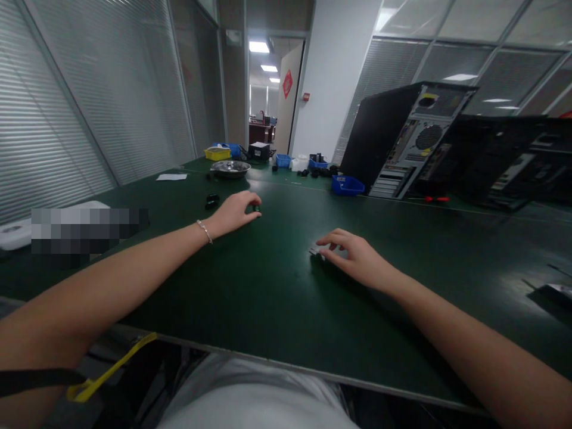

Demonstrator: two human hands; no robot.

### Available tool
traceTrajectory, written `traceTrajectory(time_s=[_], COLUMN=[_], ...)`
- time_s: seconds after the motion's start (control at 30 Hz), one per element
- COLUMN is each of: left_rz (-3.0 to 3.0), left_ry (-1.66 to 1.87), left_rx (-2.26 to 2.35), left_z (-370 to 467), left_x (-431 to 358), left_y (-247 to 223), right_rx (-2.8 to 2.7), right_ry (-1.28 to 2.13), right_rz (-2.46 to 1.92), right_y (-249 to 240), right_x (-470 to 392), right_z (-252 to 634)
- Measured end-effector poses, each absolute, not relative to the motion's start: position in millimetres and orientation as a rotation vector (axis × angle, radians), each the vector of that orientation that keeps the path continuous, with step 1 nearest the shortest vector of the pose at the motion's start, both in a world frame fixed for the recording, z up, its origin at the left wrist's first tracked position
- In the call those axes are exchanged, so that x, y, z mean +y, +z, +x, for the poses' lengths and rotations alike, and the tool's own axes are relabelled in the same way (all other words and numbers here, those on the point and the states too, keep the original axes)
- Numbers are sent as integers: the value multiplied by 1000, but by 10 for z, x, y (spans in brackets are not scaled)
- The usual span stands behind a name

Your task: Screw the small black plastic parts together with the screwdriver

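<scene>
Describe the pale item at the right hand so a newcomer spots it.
On the near half of the green table, find the right hand, the one without a bracelet. The small pale item shows at its thumb and fingertips. Its light, metallic-looking end sets it apart from the dark item at the left hand.

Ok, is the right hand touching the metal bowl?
No, the right hand is at a small silvery piece, apart from the metal bowl.
</scene>
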State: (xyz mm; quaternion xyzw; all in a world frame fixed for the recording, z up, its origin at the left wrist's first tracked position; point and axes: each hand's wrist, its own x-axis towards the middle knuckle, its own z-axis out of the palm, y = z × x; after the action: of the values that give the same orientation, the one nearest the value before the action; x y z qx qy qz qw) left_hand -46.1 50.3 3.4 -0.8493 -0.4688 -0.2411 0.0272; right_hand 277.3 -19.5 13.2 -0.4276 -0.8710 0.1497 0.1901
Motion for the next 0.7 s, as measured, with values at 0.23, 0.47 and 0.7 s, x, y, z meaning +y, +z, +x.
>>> traceTrajectory(time_s=[0.23, 0.47, 0.7], left_rz=[-2430, -2293, -2015], left_ry=[-489, -338, -260], left_rx=[-1745, -1835, -1999], left_z=[-1126, -1349, -1517], left_x=[854, 884, 920], left_y=[-70, 15, 51], right_rx=[-2533, -2563, -2603], right_ry=[388, 346, 332], right_rz=[-1088, -1067, -1090], right_y=[93, 96, 91], right_x=[-204, -199, -208], right_z=[2750, 2769, 2762])
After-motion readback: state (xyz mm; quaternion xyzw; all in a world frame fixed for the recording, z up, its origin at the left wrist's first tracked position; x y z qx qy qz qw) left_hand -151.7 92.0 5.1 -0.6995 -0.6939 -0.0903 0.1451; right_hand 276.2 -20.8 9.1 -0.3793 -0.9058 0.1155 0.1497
